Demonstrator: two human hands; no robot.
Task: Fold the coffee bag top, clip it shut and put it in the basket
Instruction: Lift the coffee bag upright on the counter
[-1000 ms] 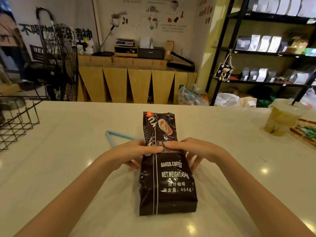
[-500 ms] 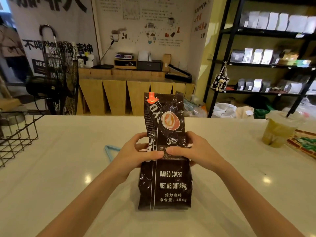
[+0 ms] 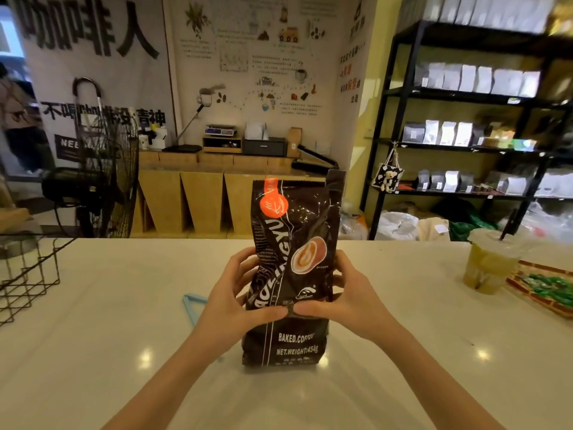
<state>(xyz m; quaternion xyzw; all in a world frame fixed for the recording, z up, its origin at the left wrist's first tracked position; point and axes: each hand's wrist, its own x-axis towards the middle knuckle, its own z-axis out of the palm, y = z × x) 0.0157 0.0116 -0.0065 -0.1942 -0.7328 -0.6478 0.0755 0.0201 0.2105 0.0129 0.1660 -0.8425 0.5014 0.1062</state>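
A dark brown coffee bag with an orange logo stands upright on the white counter, its top unfolded and reaching above the counter's far edge. My left hand grips its left side and my right hand its right side, thumbs meeting on the front at mid-height. A light blue clip lies flat on the counter just left of my left hand, partly hidden by it. The black wire basket sits at the counter's left edge.
An iced drink in a plastic cup with a straw stands at the right, beside a patterned tray. Beyond the counter are a black fan, a wooden cabinet and black shelves with bags.
The bag has been raised from lying flat to standing upright on its base. Both hands moved from resting on top of it to gripping its sides.
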